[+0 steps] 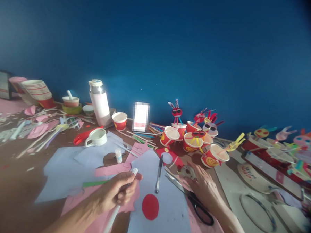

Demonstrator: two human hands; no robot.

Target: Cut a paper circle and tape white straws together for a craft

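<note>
Red figures (176, 112) in cups (169, 136) look finished; a disc (150, 207) lies loose, left grip (119, 191) pinching a strip (110, 221), right grip (206, 186) at tape (188, 172), closure unclear.

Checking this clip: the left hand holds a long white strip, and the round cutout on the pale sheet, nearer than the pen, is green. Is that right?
No: the head view shows the round cutout is red. It does lie on the pale sheet, nearer than the pen, and the left hand does hold a long white strip.
</note>
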